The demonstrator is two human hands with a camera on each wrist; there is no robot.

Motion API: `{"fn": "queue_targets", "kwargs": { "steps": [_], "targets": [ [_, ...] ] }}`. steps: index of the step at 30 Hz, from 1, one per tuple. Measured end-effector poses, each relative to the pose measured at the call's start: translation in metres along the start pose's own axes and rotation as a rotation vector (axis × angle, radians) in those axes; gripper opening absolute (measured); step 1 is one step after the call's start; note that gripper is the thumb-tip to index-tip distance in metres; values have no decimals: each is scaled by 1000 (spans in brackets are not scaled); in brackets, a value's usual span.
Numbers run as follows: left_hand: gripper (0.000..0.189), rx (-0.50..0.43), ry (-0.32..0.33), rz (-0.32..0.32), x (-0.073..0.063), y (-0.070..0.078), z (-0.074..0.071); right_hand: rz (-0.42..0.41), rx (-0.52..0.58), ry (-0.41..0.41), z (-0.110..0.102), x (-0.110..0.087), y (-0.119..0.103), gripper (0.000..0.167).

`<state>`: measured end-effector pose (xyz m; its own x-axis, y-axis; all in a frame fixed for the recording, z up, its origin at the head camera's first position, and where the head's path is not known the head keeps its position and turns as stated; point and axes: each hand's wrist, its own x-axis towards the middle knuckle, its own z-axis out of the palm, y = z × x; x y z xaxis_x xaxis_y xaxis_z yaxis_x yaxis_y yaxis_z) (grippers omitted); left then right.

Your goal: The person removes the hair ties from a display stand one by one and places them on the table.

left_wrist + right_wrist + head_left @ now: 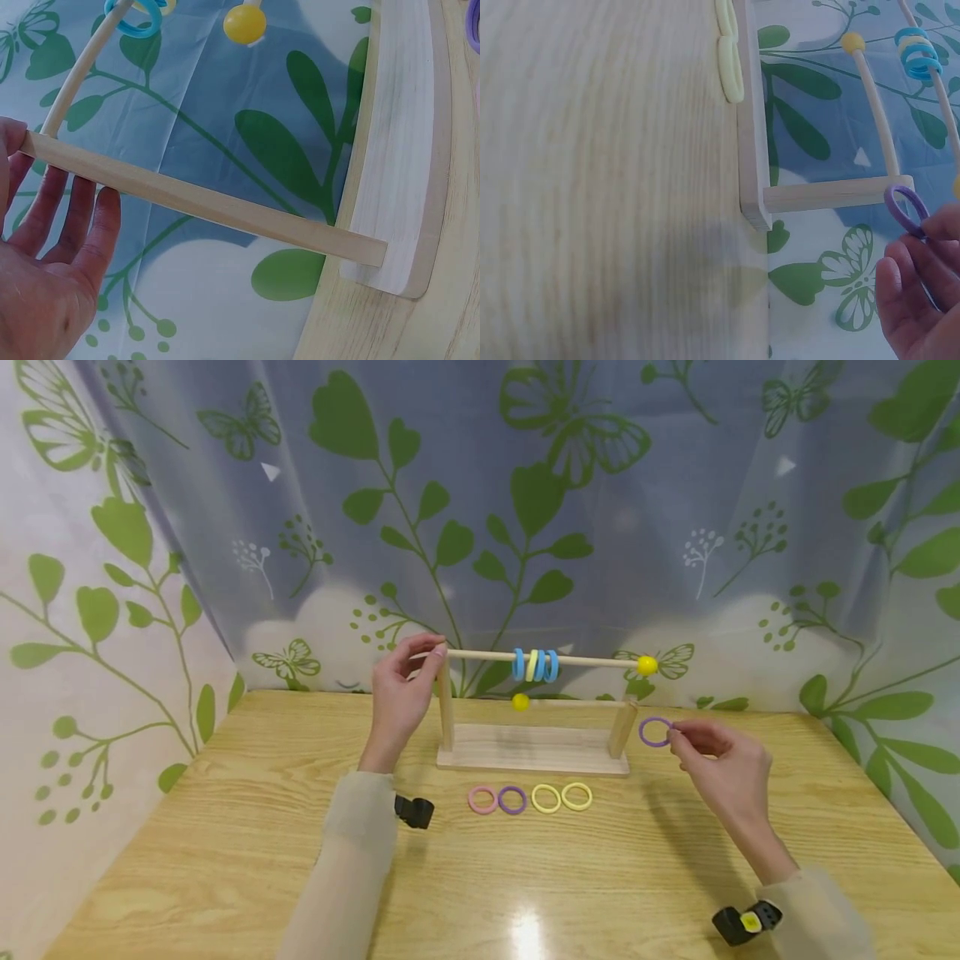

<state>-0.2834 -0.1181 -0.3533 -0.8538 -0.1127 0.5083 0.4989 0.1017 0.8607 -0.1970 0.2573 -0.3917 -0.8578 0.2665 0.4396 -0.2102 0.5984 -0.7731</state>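
A wooden stand [532, 760] has a tall left post [202, 196] and a shorter right post [832, 193]. My left hand [406, 689] holds the top of the tall post between thumb and fingers, where the upper rod [480, 654] begins. On that rod hang several blue rings [552, 666] and one yellow ring [532, 665]; a yellow ball [647, 666] caps its right end. Right of the short post, my right hand [726, 768] pinches a purple ring [655, 720] between thumb and fingertips, raised above the table. The ring is apart from the rods in the head view.
In front of the stand, a pink ring [472, 800], another purple ring [501, 800] and two yellow rings [535, 799] lie in a row on the wooden table [450, 885]. The lower rod [573, 703] points left, tipped with a yellow ball [521, 702]. A leaf-patterned curtain [637, 543] hangs behind.
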Motion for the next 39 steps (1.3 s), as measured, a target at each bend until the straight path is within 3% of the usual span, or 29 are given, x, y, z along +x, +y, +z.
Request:
{"fn": "queue_targets", "kwargs": {
  "steps": [13, 23, 34, 39],
  "targets": [
    [22, -1, 8, -6, -1, 0, 0, 77, -27, -203, -4, -11, 5, 26],
    [22, 17, 5, -8, 0, 1, -1, 117, 33, -308, 0, -12, 5, 29],
    [23, 8, 13, -44, 2, 1, 2, 169, 23, -481, 11, -18, 9, 24],
    [23, 20, 5, -54, -4, 23, 2, 214, 17, -540, 14, -18, 11, 26]
  ]
}}
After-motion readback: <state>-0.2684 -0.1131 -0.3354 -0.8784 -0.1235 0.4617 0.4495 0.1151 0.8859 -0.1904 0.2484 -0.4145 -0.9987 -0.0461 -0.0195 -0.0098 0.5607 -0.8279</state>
